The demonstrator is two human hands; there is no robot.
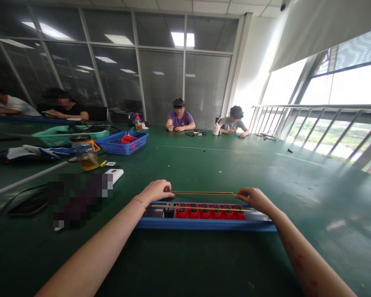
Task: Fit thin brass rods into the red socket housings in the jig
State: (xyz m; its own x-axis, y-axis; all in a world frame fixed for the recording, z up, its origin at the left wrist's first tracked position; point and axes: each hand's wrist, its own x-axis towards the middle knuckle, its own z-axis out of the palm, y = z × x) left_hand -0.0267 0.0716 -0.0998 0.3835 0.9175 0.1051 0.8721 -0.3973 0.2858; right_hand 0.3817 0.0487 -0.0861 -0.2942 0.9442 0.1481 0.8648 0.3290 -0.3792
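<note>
My left hand (158, 191) pinches the left end of a thin yellowish rod (200, 192), which runs level just beyond a long blue tray (204, 225). At the rod's right end my right hand (250, 195) is closed on it with the fingertips. Inside the tray stand several red holders (194, 212) with dark tops, in a row, and a black and grey block (169, 211) is at their left. A second thin rod (210, 208) lies lengthwise across the tops of the holders.
Left on the green table (179, 165) are a blue basket (123, 144), a green basket (52, 138), a jar (88, 156), a white power bank (115, 176) and a phone (29, 206). Several people sit around the far side.
</note>
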